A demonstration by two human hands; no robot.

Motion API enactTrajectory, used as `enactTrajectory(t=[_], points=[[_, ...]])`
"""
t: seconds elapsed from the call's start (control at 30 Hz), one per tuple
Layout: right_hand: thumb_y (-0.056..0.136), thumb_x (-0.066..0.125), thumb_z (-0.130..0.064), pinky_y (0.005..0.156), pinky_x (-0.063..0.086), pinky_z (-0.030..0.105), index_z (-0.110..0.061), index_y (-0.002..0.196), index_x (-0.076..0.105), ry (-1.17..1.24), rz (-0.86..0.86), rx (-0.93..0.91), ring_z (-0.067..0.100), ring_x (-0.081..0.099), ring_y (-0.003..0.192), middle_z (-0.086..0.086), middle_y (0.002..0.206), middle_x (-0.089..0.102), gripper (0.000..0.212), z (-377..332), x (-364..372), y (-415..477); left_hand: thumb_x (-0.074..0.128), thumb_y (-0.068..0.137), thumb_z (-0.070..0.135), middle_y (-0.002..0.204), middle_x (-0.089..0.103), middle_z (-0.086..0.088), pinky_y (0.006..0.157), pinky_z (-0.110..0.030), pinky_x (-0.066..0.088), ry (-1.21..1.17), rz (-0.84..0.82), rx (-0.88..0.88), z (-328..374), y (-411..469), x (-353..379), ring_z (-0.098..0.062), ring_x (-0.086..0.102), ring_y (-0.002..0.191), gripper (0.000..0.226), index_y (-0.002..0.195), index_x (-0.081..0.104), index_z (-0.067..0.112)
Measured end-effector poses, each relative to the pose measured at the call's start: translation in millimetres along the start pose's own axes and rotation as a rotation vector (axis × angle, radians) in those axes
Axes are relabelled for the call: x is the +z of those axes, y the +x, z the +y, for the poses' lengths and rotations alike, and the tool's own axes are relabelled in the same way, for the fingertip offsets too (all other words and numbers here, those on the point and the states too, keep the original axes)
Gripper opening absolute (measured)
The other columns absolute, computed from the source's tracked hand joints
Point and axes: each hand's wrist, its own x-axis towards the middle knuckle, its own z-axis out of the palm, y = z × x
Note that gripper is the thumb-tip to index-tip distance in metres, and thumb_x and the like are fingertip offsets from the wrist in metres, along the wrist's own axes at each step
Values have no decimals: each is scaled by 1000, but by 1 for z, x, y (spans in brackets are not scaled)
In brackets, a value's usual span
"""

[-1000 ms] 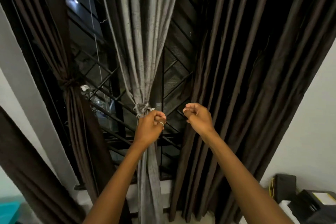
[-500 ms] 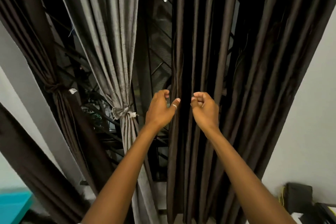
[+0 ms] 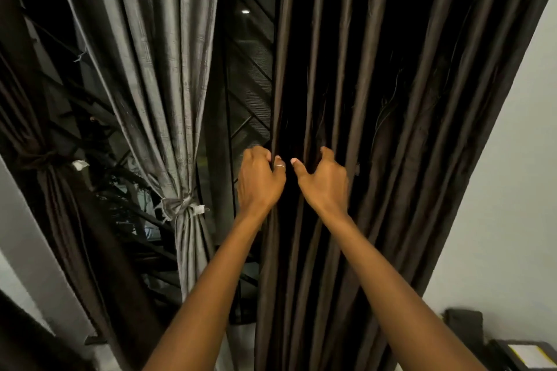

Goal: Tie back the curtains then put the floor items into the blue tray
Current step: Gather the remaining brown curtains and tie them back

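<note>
A dark brown curtain (image 3: 391,99) hangs loose over the right half of the window. My left hand (image 3: 259,181) grips its left edge, fingers curled round the fabric. My right hand (image 3: 324,179) grips folds of the same curtain just to the right, fingers dug into the pleats. A grey curtain (image 3: 156,69) left of centre is gathered and bound by a grey tie (image 3: 180,207). At the far left another brown curtain (image 3: 57,205) is also tied at its waist. The blue tray and the floor items are out of view.
A dark window grille (image 3: 250,93) shows between the curtains. A white wall (image 3: 506,190) rises at the right, with dark boxes and a printer-like device (image 3: 512,352) at the bottom right corner. A white window frame post (image 3: 33,238) slants at the left.
Both hands left the tied grey curtain, moved right and took hold of the loose brown curtain. My view swung right, so the grey curtain now sits further left.
</note>
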Motion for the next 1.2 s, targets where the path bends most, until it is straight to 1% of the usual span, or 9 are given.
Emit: enactTrajectory(t=[0.13, 0.3, 0.43, 0.57, 0.67, 0.77, 0.93, 1.07, 1.2], points=[[100, 62, -38, 87, 57, 42, -7, 152, 37, -17, 3, 38, 33, 69, 106, 16, 117, 70, 66, -6, 6, 7, 62, 92, 22, 88, 54, 2, 63, -29, 42, -134, 33, 39, -16, 1, -4, -13, 53, 74, 16, 86, 49, 15], [106, 45, -12, 73, 60, 37, -9, 140, 53, 51, 4, -92, 14, 63, 67, 4, 78, 65, 36, 6, 20, 6, 60, 89, 22, 64, 53, 2, 51, -38, 44, -139, 73, 20, -27, 2, -8, -19, 52, 55, 18, 84, 44, 16], [105, 47, -9, 67, 57, 20, -12, 131, 61, 170, 0, -124, 2, 59, 59, -8, 70, 60, 30, 16, 19, 2, 58, 93, 23, 76, 62, 5, 61, -48, 54, -105, 76, -35, -29, 3, -8, -27, 64, 66, 19, 106, 45, 20], [104, 49, -9, 61, 47, 12, -21, 131, 62, 282, -89, -256, 1, 63, 63, -7, 74, 67, 32, 14, 14, -9, 51, 99, 24, 74, 64, 7, 56, -34, 49, -118, -11, 7, -19, -2, 2, -19, 64, 63, 41, 140, 45, 24], [105, 49, -13, 76, 56, 14, -24, 135, 61, 337, -142, -305, -3, 70, 83, -8, 95, 74, 34, 10, 18, -16, 46, 103, 18, 67, 58, 13, 53, -13, 37, -102, -104, 65, -9, -5, 7, -9, 60, 62, 29, 126, 63, 20], [105, 49, -15, 88, 60, 26, -21, 136, 61, 371, -153, -333, 3, 72, 98, -3, 108, 76, 34, 8, 19, -20, 46, 104, 15, 78, 65, 15, 58, -6, 39, -137, -170, 70, -3, -5, 7, -6, 65, 74, 26, 115, 70, 16], [105, 49, -11, 90, 58, 21, -18, 144, 55, 355, -171, -368, 10, 72, 103, 3, 116, 75, 41, 13, 17, -22, 48, 106, 16, 73, 70, 20, 67, -12, 46, -346, -268, -39, 1, -5, 2, 6, 66, 76, 28, 95, 69, 31], [105, 49, -11, 82, 54, 8, -18, 145, 54, 344, -171, -351, 11, 73, 97, 5, 111, 75, 41, 15, 15, -23, 46, 106, 16, 83, 74, 14, 83, -27, 52, -442, -301, -131, 6, -7, 4, -5, 70, 88, 34, 94, 71, 36], [105, 50, -11, 85, 60, 24, -15, 145, 54, 311, -182, -340, 13, 74, 96, 6, 109, 75, 40, 14, 15, -22, 44, 103, 15, 78, 75, 11, 85, -38, 55, -475, -319, -214, 10, -6, 3, -11, 71, 86, 37, 85, 73, 30]])
